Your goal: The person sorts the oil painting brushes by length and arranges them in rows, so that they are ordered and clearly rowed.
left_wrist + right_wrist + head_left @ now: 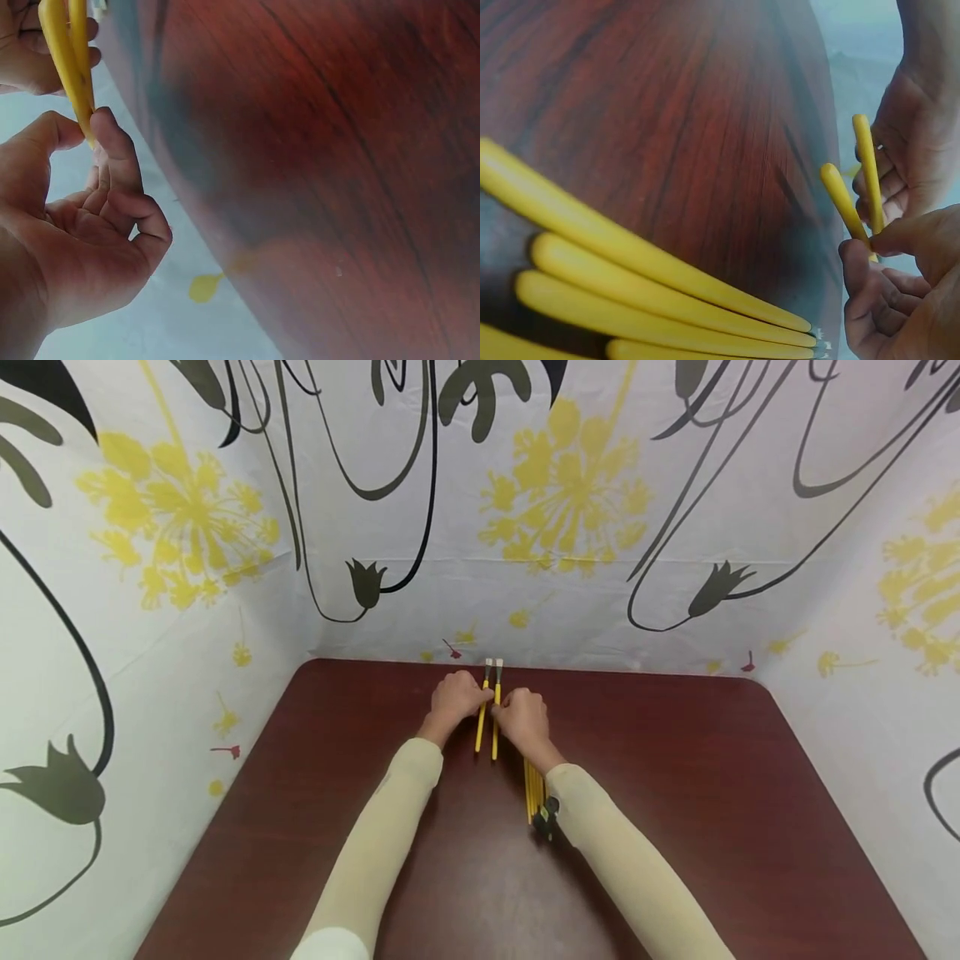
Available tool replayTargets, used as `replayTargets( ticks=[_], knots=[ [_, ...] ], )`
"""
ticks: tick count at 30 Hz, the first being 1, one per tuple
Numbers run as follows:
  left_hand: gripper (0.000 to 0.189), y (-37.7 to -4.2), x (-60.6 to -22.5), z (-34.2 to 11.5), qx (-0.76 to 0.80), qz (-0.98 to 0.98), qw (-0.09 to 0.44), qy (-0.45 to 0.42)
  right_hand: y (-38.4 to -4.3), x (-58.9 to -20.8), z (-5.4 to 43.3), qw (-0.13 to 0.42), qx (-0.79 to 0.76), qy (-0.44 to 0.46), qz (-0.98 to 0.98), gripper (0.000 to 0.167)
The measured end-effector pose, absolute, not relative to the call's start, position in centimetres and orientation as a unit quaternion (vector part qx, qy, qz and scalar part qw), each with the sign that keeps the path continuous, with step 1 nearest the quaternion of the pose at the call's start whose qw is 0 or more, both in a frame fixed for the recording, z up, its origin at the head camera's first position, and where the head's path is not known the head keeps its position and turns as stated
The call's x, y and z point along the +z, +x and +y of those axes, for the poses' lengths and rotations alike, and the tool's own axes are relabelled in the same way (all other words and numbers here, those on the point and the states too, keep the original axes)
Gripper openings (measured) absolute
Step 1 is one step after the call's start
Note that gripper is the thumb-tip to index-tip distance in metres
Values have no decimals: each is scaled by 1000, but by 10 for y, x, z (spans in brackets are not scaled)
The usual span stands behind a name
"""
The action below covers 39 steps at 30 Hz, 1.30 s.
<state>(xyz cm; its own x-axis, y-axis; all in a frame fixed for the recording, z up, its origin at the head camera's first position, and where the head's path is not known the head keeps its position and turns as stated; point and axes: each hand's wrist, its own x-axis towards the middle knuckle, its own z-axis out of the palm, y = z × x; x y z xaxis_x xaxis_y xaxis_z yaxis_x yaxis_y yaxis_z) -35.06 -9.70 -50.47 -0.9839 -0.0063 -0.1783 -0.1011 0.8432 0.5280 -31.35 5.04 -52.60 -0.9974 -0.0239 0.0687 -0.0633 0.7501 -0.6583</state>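
Observation:
Two paintbrushes with yellow handles and pale flat bristles stand side by side near the table's far edge, bristles pointing away. My left hand [454, 696] pinches the left paintbrush [479, 732] between thumb and fingertip. Thumb and index finger of my right hand [522, 718] pinch the right paintbrush [495, 742]. In the right wrist view both handle ends rise, slightly spread, between the two hands. Several more yellow-handled paintbrushes [667, 292] lie together on the table beneath the right wrist; my forearm partly covers them in the head view.
The dark red-brown table [360, 827] has rounded far corners. White cloth [420, 535] with yellow and grey flower prints hangs along its back and sides. A small black device [546, 817] sits at the right sleeve, beside the lying brushes.

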Motion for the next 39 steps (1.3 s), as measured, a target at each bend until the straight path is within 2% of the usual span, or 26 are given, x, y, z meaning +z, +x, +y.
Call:
replayTargets(
  ticks=[9, 23, 30, 39],
  knots=[
    [49, -363, -518, -104, 270, 957, 101, -34, -324, -526, 42, 6, 326, 10, -945, 57],
    [47, -374, -520, -103, 225, 966, 112, -64, -336, -530, 29, 15, 309, -3, -951, 57],
    [42, -374, -522, -99, 226, 965, 114, -60, -334, -529, 26, 20, 285, -2, -958, 48],
    [41, -366, -517, -92, 217, 971, 80, -64, -334, -530, 25, 30, 256, -2, -966, 33]
  ],
)
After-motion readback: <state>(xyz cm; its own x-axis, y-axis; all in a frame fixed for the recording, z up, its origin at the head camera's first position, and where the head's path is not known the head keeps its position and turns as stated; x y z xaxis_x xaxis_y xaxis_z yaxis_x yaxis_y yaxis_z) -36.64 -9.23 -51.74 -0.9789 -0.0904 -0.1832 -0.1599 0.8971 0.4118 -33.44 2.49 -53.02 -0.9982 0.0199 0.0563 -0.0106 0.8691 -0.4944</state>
